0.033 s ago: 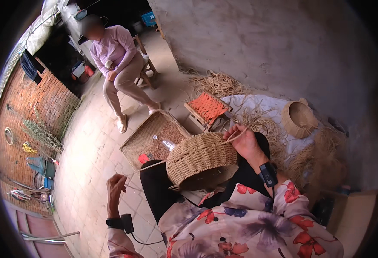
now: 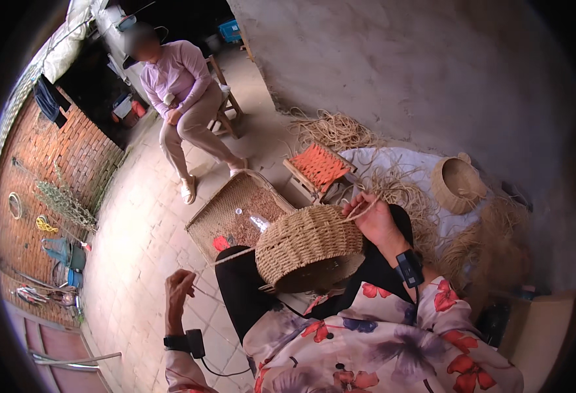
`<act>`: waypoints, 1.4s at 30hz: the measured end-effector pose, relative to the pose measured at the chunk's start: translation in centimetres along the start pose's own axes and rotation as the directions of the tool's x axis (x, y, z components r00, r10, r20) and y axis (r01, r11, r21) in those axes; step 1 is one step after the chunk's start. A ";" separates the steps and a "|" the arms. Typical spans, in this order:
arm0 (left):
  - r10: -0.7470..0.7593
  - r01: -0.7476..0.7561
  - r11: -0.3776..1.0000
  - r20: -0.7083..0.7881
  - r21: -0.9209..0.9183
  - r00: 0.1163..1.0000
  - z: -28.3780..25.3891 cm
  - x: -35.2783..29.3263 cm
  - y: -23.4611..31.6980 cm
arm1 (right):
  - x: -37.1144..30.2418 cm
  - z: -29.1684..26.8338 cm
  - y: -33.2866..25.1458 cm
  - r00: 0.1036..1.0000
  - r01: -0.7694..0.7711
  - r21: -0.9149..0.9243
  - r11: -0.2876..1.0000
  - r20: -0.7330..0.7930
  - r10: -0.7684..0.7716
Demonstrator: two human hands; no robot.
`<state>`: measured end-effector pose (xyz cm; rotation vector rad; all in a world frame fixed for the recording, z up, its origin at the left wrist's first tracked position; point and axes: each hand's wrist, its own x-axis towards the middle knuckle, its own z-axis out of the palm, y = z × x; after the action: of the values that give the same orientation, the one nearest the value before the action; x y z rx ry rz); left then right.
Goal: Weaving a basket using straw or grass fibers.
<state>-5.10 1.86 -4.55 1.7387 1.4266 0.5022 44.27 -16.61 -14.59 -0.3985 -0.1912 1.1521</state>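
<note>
2 hands [image 2: 179, 288] [image 2: 374, 223] hold cord [image 2: 235, 256] at 1 plain woven basket [image 2: 307, 241].

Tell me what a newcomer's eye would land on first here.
Probably the woven basket near the centre, the right hand at its side and the left hand out to the left. Then the orange stool just beyond it, and the seated person in lilac at upper left.
</note>
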 end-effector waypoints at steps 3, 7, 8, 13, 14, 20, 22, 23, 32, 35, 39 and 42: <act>0.076 -0.057 0.980 0.093 -0.188 0.993 2.0 -0.4 -3.5 | 0.1 0.2 0.2 1.000 0.006 -0.010 1.000 0.030 -0.006; 0.024 -0.046 0.904 -0.058 -0.424 0.998 8.0 0.1 -6.4 | -0.2 0.3 -0.1 1.000 0.003 -0.029 1.000 0.025 -0.002; -0.031 -0.047 0.901 -0.173 -0.431 0.984 9.3 0.3 -6.8 | -0.3 0.3 -0.1 0.999 0.003 -0.021 1.000 0.039 -0.002; 0.198 -0.183 0.979 -0.569 0.085 0.798 12.3 0.5 -7.7 | -0.4 0.3 -0.3 1.000 0.011 -0.025 1.000 0.019 -0.010; 0.207 -0.185 0.978 -0.573 0.096 0.793 12.3 0.4 -7.7 | -0.3 0.3 -0.3 1.000 0.012 -0.033 0.999 0.002 -0.012; 0.209 -0.169 0.978 -0.566 0.123 0.797 12.1 -0.1 -7.3 | -0.2 -0.2 -0.1 0.999 0.022 0.008 1.000 0.047 -0.023; 0.204 -0.162 0.979 -0.571 0.124 0.795 12.1 -0.1 -7.2 | -0.2 -0.4 -0.2 0.998 0.021 0.005 1.000 0.059 -0.021; 0.206 -0.161 0.979 -0.576 0.129 0.791 12.2 -0.1 -7.2 | -0.2 -0.4 -0.2 0.998 0.019 0.006 1.000 0.066 -0.020; 0.186 -0.151 0.983 -0.564 0.108 0.805 12.2 -0.3 -6.9 | -0.2 -0.4 -0.2 0.998 0.014 0.000 1.000 0.067 -0.014; 0.194 -0.156 0.981 -0.572 0.116 0.797 12.3 -0.2 -7.1 | -0.2 -0.3 -0.2 0.997 0.021 -0.001 1.000 0.071 -0.021; 0.205 -0.175 0.979 -0.575 0.107 0.792 12.3 0.0 -7.5 | -0.3 -0.2 -0.3 0.997 0.029 -0.016 0.999 0.068 -0.028; 0.182 -0.160 0.983 -0.573 0.090 0.799 12.3 0.2 -7.6 | -0.3 -0.1 -0.3 0.998 0.034 -0.015 0.999 0.060 -0.033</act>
<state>-0.70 -1.88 -17.85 1.8389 1.6970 1.1973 44.43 -17.01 -14.58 -0.3742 -0.2583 1.1311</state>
